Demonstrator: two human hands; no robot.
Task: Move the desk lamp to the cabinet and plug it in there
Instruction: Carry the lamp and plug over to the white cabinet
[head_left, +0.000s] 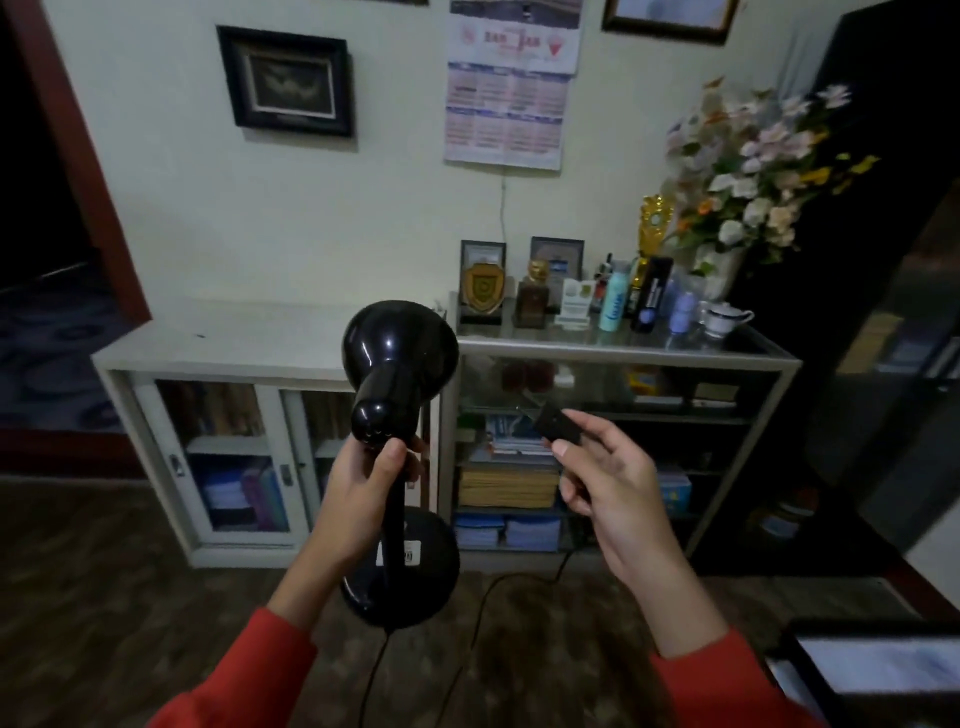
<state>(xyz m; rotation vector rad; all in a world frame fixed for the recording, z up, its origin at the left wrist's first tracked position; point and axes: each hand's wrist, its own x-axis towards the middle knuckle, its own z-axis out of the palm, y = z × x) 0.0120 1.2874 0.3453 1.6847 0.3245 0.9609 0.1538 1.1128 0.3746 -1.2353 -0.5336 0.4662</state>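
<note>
In the head view the left hand (363, 483) is clenched around the stem of the black desk lamp (397, 364), shade above the fist and round base below it, in the air before the white cabinet (218, 358). Just right of that fist, the right hand (602, 478) pinches the black plug (558, 423) between thumb and fingers, its cord (483, 597) trailing below both hands.

From my remote view, the low white cabinet (218, 340) at centre left offers a bare top, open to approach from above. At right, the glass shelf unit's (623, 349) top is crowded with plaques (482, 283), bottles (613, 296), a teacup (723, 318) and a flower vase (719, 270).
</note>
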